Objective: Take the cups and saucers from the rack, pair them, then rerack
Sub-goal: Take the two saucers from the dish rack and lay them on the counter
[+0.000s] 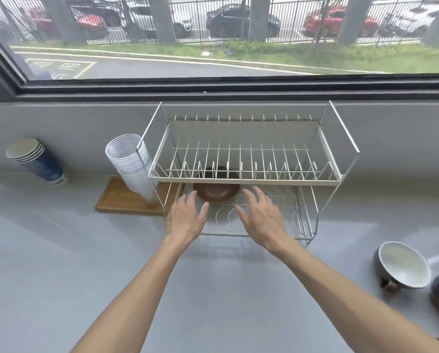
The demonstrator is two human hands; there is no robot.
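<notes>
Fingers (205, 207) of both hands are spread and loose, holding nothing; the left hand (185, 220) hovers at the front left of the rack's lower tier and the right hand (261, 222) at its middle, both just short of the brown saucer (217, 193); that saucer lies flat on the wire floor of the lower tier, towards the left, its far edge hidden behind the front rail of the upper tier; the rack (243, 178) stands on the grey counter (60, 263) against the wall under the window, and its upper tier, a row of upright prongs, holds nothing; two dark cups with pale insides (403, 264) already sit on the counter at the far right, one cut off by the frame edge, so the step in hand looks like fetching the saucer out; to do it well, the fingers should slide in low under the upper rail, take the saucer by opposite edges of its rim, lift it a little off the wavy wires so it does not snag, then draw it straight towards the body; the saucer looks glossy, round and shallow, with a slightly raised centre ring; likely smooth and a bit slippery, so a firm hold on the rim seems wise
</notes>
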